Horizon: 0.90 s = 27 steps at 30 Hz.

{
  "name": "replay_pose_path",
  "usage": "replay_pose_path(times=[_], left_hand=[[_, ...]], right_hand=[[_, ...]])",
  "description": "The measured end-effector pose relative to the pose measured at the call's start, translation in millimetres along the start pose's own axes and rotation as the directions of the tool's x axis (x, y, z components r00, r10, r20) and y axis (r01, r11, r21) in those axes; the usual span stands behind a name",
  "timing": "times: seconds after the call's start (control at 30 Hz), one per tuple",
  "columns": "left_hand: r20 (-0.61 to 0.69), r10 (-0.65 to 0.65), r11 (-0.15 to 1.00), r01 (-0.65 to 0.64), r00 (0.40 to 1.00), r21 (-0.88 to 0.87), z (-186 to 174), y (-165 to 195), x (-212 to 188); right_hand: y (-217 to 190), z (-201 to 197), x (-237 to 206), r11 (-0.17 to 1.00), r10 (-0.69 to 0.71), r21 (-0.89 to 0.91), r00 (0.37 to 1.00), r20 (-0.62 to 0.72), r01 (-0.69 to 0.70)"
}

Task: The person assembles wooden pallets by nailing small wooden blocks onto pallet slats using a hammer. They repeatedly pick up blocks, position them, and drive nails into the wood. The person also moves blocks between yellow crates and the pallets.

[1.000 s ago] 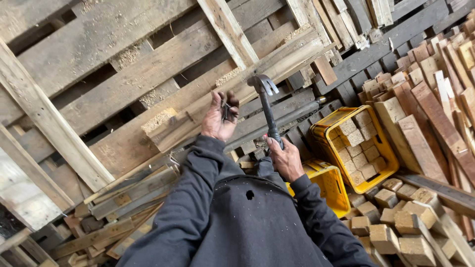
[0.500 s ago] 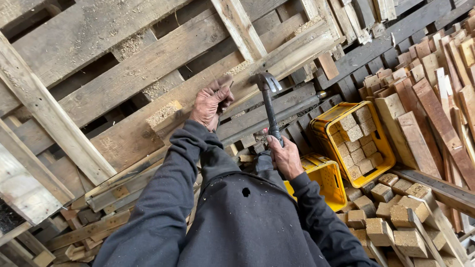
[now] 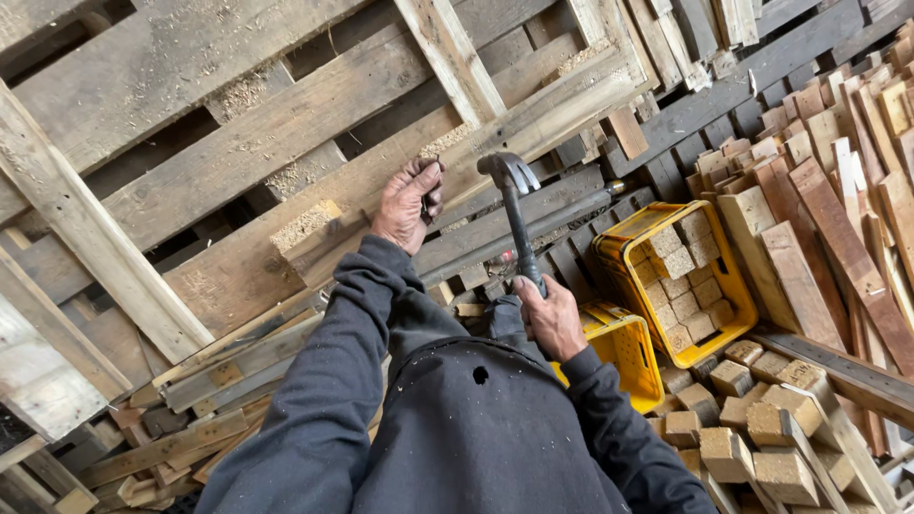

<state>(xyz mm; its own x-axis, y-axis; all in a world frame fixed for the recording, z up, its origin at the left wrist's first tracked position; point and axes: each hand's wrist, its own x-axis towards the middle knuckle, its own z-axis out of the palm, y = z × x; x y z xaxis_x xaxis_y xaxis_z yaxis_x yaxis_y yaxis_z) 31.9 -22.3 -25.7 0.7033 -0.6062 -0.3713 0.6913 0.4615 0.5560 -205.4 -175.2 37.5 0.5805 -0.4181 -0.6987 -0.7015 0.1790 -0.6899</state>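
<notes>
My right hand (image 3: 550,317) grips the handle of a dark claw hammer (image 3: 514,205), whose head is raised just to the right of my left hand. My left hand (image 3: 407,202) is closed against a long board of a weathered wooden pallet (image 3: 238,143), fingers pinched around something small and dark that I cannot make out. A chipboard block (image 3: 307,227) is fixed to the pallet just left of that hand. Both arms are in dark sleeves.
Two yellow plastic crates stand to the right: one (image 3: 738,286) filled with wooden blocks, one (image 3: 628,347) nearer my body. Loose blocks (image 3: 752,438) are heaped at lower right, planks (image 3: 838,190) stacked at right. Scrap boards (image 3: 190,419) lie at lower left.
My left hand has slid up and to the right along the pallet board. The hammer has moved up with it, staying just right of that hand.
</notes>
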Motion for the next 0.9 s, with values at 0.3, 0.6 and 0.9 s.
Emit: replay_pose_path(times=[0.3, 0.6, 0.9], left_hand=[[0.16, 0.513, 0.325, -0.364, 0.843, 0.873, 12, -22, 23], [0.248, 0.548, 0.22, -0.424, 0.799, 0.879, 11, -24, 19], [0.219, 0.522, 0.295, -0.415, 0.825, 0.86, 2, -9, 27]], right_hand=[[-5, 6, -8, 0.999, 0.045, 0.024, 0.999, 0.0, -0.045], [-31, 4, -32, 0.947, -0.308, 0.119, 0.949, 0.067, 0.298], [-97, -29, -50, 0.795, -0.576, 0.229, 0.818, -0.006, 0.561]])
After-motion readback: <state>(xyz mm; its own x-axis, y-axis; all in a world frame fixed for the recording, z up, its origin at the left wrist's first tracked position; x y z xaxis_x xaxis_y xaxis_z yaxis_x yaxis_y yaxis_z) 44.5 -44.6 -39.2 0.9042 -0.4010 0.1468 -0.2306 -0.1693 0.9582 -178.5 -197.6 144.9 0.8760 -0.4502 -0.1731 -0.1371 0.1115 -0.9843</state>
